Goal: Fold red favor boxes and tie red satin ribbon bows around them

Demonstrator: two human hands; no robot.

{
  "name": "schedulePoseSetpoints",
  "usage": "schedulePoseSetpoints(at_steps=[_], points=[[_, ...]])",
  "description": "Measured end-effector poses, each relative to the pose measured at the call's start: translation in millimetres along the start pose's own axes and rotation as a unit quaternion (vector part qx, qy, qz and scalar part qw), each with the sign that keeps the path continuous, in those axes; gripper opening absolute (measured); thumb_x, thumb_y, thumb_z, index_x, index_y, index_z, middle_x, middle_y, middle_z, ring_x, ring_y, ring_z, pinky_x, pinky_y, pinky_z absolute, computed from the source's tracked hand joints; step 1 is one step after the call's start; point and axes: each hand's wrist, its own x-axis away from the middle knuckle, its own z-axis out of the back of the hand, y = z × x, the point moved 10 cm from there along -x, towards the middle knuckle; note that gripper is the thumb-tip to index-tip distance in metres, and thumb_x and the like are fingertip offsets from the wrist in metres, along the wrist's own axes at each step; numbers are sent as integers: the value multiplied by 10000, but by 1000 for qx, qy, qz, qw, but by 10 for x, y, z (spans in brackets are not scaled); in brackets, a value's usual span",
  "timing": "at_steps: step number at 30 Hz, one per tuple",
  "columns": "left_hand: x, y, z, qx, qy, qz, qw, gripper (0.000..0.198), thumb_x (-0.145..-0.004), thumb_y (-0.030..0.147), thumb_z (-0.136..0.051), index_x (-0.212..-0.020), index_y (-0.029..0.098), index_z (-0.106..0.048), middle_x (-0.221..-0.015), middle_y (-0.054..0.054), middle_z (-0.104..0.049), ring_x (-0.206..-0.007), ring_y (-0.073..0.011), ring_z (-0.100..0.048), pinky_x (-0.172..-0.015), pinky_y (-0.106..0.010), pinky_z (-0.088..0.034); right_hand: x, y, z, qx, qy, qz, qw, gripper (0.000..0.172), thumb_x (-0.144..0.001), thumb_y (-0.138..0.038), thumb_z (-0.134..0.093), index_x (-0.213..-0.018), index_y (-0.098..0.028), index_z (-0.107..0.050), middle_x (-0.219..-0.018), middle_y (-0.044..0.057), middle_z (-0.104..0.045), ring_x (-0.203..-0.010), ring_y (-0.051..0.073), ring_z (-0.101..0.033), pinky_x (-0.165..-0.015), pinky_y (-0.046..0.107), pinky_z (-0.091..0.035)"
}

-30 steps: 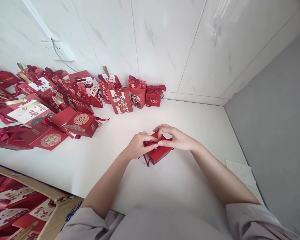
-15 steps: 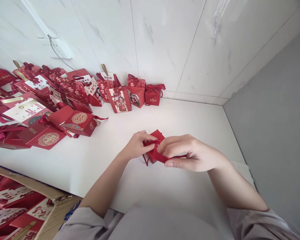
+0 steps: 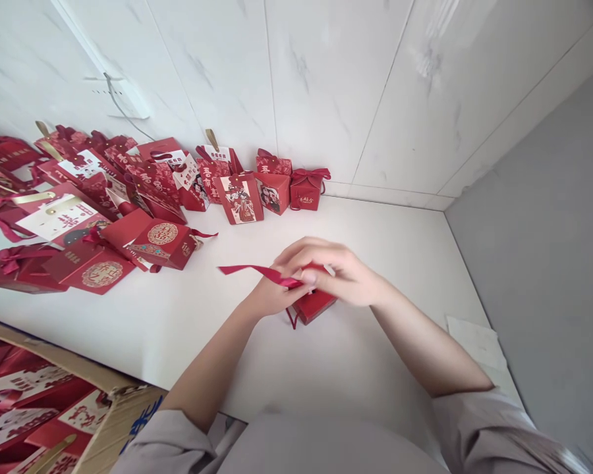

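Observation:
A small red gift box (image 3: 316, 304) sits on the white table in front of me, a thin dark red cord loop hanging from its near left side. A red ribbon (image 3: 254, 270) runs from the top of the box, its free end pointing left. My left hand (image 3: 271, 295) is closed on the ribbon at the box's left side, its fingers partly covered. My right hand (image 3: 338, 266) reaches over the top, thumb and fingers closed on the ribbon. Where the ribbon crosses itself is hidden by my fingers.
Several red gift boxes (image 3: 163, 237) with ribbons and printed labels crowd the table's left and back. A cardboard carton (image 3: 103, 421) with more red boxes stands at the lower left. A white tiled wall (image 3: 326, 85) rises behind; a pale flat piece (image 3: 477, 339) lies at right.
My right hand has moved left across the box top, up to my left hand. The ribbon, earlier looped at the right hand, now has its end stretched out to the left.

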Motion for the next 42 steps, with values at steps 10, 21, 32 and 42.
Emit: schedulePoseSetpoints(at_steps=[10, 21, 32, 42], points=[[30, -170, -54, 12, -24, 57, 998, 161, -862, 308, -633, -967, 246, -738, -782, -18, -679, -802, -160, -556, -749, -297, -462, 585, 1198, 51, -66, -25, -238, 969, 185, -935, -325, -520, -890, -191, -639, -1256, 87, -579, -1187, 225, -551, -1030, 411, -386], [26, -166, -45, -24, -37, 90, 995, 101, -824, 219, -612, -859, 222, -707, -769, 0, -605, -773, -147, -538, -713, -273, -441, 417, 749, 27, 47, 16, -184, 982, 202, -853, -234, -593, -1046, -229, -534, -1133, 58, -636, -1049, 197, -605, -926, 361, -462], [-8, -73, -59, -72, -39, 71, 994, 83, -806, 173, -564, -797, 200, -641, -656, 16, -504, -680, -142, -468, -683, -280, -415, 447, 759, -73, 277, 53, -274, 920, 260, -739, -94, -419, -950, -234, -356, -761, -10, -551, -553, 148, -475, -556, 259, -374], [-19, -10, -107, -64, -47, 42, 996, 125, -851, 209, -557, -802, 198, -672, -662, 5, -541, -678, -147, -472, -688, -284, -414, 489, 831, -61, 183, 18, -332, 925, 237, -693, -93, -438, -867, -239, -371, -719, -16, -563, -599, 152, -517, -543, 245, -358]])
